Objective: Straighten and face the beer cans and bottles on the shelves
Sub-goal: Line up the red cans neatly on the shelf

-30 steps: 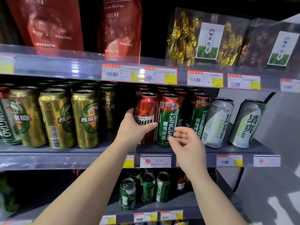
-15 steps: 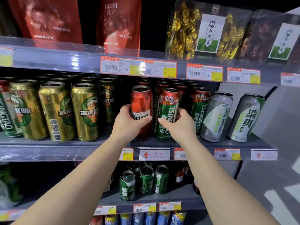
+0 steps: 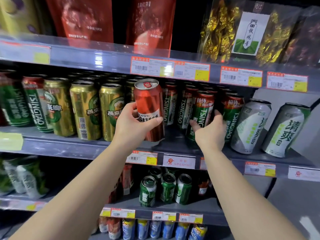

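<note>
My left hand grips a tall red beer can and holds it tilted just above the middle shelf. My right hand wraps its fingers round a green Tsingtao can standing in the front row. More green Tsingtao cans stand behind and beside it. Gold cans fill the shelf to the left of the red can. Two silver-green cans lean at the right end.
Red pouches and gold tea packs sit on the top shelf. Price tags line the shelf edges. Short green cans stand on the lower shelf, blue cans below them. A grey wall panel closes the right side.
My left hand has lifted the red can off the shelf and pulled it forward and leftward, tilting it. My right hand has closed on the green Tsingtao can.
</note>
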Motion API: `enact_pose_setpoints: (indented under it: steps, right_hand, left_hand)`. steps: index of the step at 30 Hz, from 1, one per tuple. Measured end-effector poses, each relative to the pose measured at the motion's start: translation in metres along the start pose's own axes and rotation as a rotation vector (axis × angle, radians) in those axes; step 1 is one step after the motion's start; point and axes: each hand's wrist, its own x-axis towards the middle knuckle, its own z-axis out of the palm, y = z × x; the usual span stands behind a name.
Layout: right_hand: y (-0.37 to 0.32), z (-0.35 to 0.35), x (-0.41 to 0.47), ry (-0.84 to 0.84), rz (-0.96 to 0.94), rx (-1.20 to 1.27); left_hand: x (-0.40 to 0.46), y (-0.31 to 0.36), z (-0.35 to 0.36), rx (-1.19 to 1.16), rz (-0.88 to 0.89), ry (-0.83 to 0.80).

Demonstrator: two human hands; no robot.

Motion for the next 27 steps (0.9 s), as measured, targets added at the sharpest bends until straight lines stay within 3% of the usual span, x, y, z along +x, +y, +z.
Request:
enact_pose_setpoints:
  steps: [2, 3, 4, 7, 9, 15, 21, 24, 27]
  right_hand:
    - [-0.008, -0.003, -0.025, 0.088, -0.127, 0.148]
    - [-0.013, -0.003, -0.042, 0.054, -0.204, 0.24]
    - [-0.018, -0.002, -0.06, -0.059, -0.266, 0.315]
    - [-0.032, 0.011, -0.11, -0.653, -0.3, 0.43]
    - [-0.036, 0.026, -0.131, -0.862, -0.297, 0.434]
    - [-0.039, 0.091, -0.215, -0.916, -0.357, 0.263]
    - [0.008, 0.161, -0.288, -1.136, -0.129, 0.095]
    - [0.024, 0.171, -0.293, -1.08, 0.01, -0.005]
    - [0.036, 0.177, -0.288, -0.958, 0.134, -0.002]
  left_hand:
    - [-0.006, 0.003, -0.019, -0.006, -0.012, -0.031]
    - [-0.01, 0.002, -0.029, -0.003, -0.023, -0.05]
    - [-0.016, 0.001, -0.04, 0.004, -0.031, -0.073]
    - [-0.037, -0.01, -0.073, 0.01, -0.064, -0.139]
    - [-0.051, -0.02, -0.097, 0.007, -0.104, -0.161]
    - [-0.087, -0.08, -0.17, 0.096, -0.194, -0.105]
    - [-0.117, -0.186, -0.209, 0.236, -0.407, -0.135]
    - [-0.106, -0.227, -0.211, 0.198, -0.468, -0.072]
    - [-0.077, -0.25, -0.204, 0.156, -0.42, -0.052]
